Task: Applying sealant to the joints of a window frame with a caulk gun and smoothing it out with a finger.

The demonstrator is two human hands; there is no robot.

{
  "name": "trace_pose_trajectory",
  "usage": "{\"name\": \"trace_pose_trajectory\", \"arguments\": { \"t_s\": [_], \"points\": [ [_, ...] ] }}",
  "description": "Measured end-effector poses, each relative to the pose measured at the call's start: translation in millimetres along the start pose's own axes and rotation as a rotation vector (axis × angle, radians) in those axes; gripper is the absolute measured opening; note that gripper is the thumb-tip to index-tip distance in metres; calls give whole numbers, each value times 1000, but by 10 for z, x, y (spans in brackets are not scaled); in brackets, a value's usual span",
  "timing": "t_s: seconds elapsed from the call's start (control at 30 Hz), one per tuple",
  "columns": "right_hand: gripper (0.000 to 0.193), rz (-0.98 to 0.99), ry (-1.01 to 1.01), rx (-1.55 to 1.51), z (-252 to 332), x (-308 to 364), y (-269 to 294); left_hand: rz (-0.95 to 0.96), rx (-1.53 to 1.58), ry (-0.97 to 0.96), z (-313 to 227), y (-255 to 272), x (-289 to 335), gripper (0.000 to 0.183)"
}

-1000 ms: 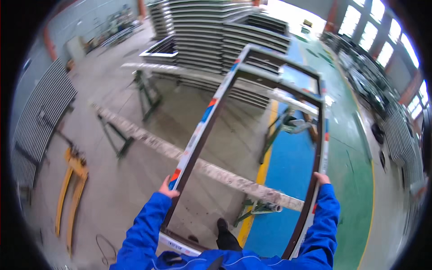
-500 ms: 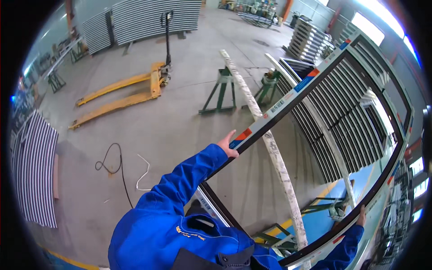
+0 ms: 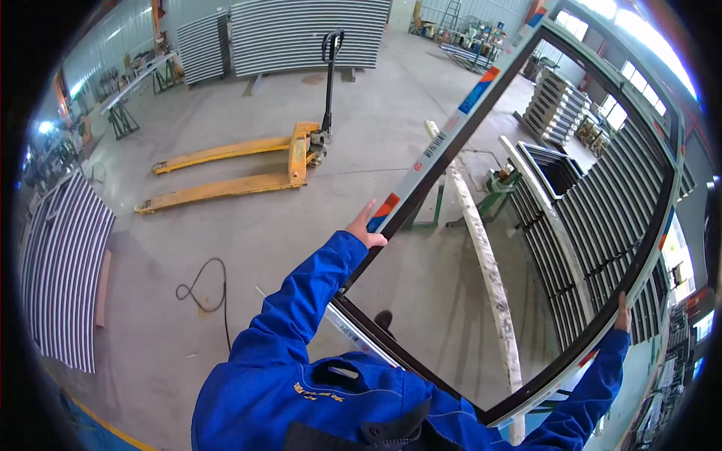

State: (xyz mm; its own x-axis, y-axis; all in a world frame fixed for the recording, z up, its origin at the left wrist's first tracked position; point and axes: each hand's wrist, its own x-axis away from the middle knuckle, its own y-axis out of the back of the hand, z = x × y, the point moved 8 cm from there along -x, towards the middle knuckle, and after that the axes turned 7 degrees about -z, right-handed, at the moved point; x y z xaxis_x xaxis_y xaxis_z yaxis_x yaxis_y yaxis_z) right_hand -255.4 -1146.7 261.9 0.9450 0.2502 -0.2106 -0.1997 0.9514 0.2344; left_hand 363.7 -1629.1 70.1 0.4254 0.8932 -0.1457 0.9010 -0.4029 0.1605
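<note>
Grey concrete floor (image 3: 301, 248) spreads across a big workshop, with stacks of ribbed metal panels (image 3: 308, 34) along the far wall and more panels (image 3: 64, 270) lying at the left.

No bins or boxes show close by. A yellow pallet jack (image 3: 248, 169) stands on the floor with nothing on its forks, and a black cable (image 3: 207, 289) curls below it.

A large rectangular frame (image 3: 451, 143) is held up in front of the person, tilted, its near corner low by the chest and its far end high at the upper right. The left hand (image 3: 366, 228) grips the frame's left rail; the fingers lie along the outer face of the rail and the thumb presses its inner edge. The right hand (image 3: 622, 314) holds the right rail, fingers closed around its edge, though they are small and hard to make out. Both sleeves are blue.

Stickers run along the left rail: a red and blue rectangle (image 3: 383, 212) just above the left hand, a small round red mark (image 3: 418, 166) higher up, and an orange and blue rectangle (image 3: 479, 88) near the top.

Behind the frame a long pale beam (image 3: 485, 263) rests on green trestles (image 3: 498, 188), with a rack of dark slats (image 3: 602, 218) to the right.
</note>
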Motion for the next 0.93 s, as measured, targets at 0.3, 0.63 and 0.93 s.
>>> {"name": "trace_pose_trajectory", "arguments": {
  "t_s": [0.3,0.63,0.93],
  "points": [
    [71,68,16,52,45,-1756,-2922,-189,-243,-281,-96,1138,-2331,103],
    [81,139,96,114,622,-2590,-5801,-212,-98,-83,527,2108,-4473,97],
    [78,15,78,201,1219,-2725,-7553,-71,-80,-190,1355,2904,-7078,91]
  ]
}}
